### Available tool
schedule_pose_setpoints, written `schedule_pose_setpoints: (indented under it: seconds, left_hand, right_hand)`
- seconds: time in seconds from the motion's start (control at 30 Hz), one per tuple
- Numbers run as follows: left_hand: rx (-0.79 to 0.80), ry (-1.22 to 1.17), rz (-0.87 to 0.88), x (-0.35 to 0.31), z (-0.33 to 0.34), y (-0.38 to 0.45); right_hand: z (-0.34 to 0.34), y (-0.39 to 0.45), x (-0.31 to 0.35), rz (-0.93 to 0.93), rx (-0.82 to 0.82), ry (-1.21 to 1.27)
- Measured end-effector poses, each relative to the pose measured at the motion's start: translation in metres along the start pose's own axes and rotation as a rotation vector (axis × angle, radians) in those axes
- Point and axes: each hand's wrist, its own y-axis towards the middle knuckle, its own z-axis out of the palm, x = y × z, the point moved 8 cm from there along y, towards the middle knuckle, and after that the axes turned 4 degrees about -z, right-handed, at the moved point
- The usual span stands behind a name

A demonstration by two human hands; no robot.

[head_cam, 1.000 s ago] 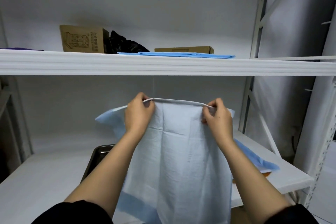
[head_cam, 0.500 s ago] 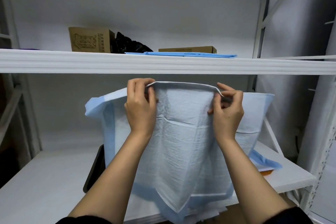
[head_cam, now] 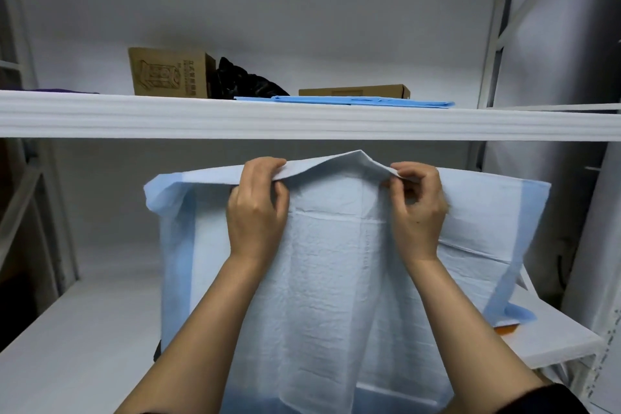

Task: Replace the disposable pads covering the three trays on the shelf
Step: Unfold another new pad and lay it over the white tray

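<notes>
Two hands: my left hand [head_cam: 257,212] and right hand [head_cam: 416,212] pinch the pad [head_cam: 329,296] top edge.
Tip: spread wider, flatten that hump.

we see soft, even, cool light with no harsh glare; the upper shelf [head_cam: 302,118] throws a dull shadow over the back wall [head_cam: 100,212] beneath it; the far left corner falls dark; the pad [head_cam: 322,279] is bright, its creases crisp; both hands are sharp, without motion blur; the wide lens bows the shelf edge and tilts the right uprights [head_cam: 490,44]; boxes far up look slightly soft.
</notes>
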Motion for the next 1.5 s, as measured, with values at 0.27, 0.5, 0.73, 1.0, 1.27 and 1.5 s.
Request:
schedule_pose_setpoints:
  seconds: [0.27,0.5,0.73,1.0,1.27,1.5]
  left_hand:
    - [0.298,0.181,-0.095,0.064,0.057,-0.046]
    - [0.579,0.261,-0.259,0.129,0.11,-0.087]
    - [0.757,0.267,-0.414,0.188,0.168,-0.121]
    - [0.886,0.311,-0.469,0.234,0.22,-0.169]
    - [1.153,0.382,-0.424,0.253,0.249,-0.216]
    - [1.373,0.533,-0.295,0.234,0.245,-0.252]
  right_hand:
    - [0.056,-0.032,-0.059,0.095,0.31,-0.1]
    - [0.102,-0.07,-0.132,0.295,0.571,-0.218]
    - [0.144,-0.111,-0.202,0.443,0.689,-0.269]
    - [0.183,-0.17,-0.26,0.332,0.916,-0.328]
    - [0.188,-0.223,-0.273,0.429,1.281,-0.369]
    - [0.142,-0.264,-0.277,0.558,1.468,-0.487]
